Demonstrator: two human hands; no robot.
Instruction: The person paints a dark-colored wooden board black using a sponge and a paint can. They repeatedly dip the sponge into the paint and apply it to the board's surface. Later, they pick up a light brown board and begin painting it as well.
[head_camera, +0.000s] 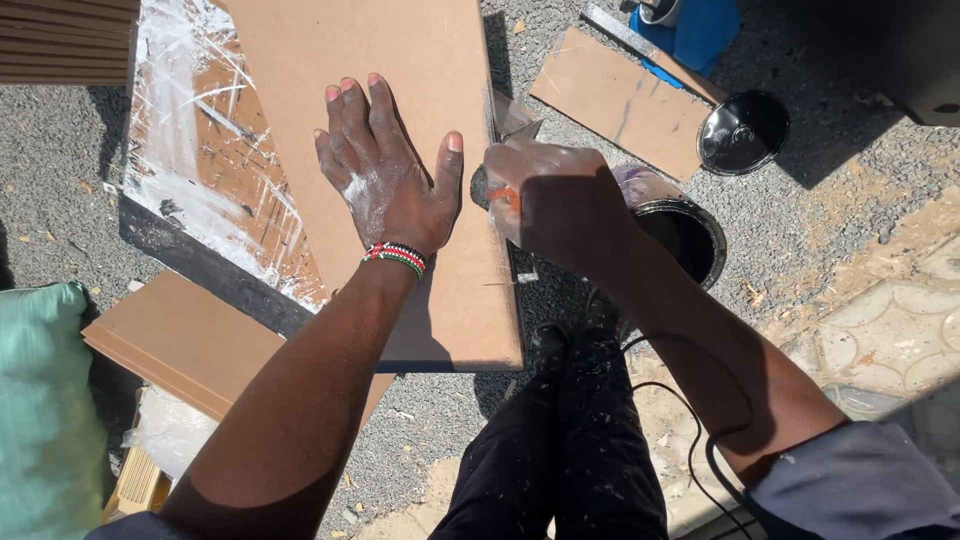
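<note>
My left hand (385, 175) lies flat, fingers spread, on a brown fibreboard panel (400, 60) that rests on a paint-smeared board (200, 150). White smears mark the back of this hand, and a beaded bracelet circles its wrist. My right hand (545, 190) is closed around a small tool with an orange handle (505, 195) and a thin metal blade (515, 120), at the panel's right edge. The tool's middle is hidden by my fingers. Just right of this hand stands an open black tin (690, 240).
A round tin lid (742, 132) lies on the gravel at upper right, beside a brown board offcut (620, 100) and a blue container (700, 30). More brown boards (190, 340) lie lower left, beside a green cushion (40, 400). My legs (570, 440) stand below.
</note>
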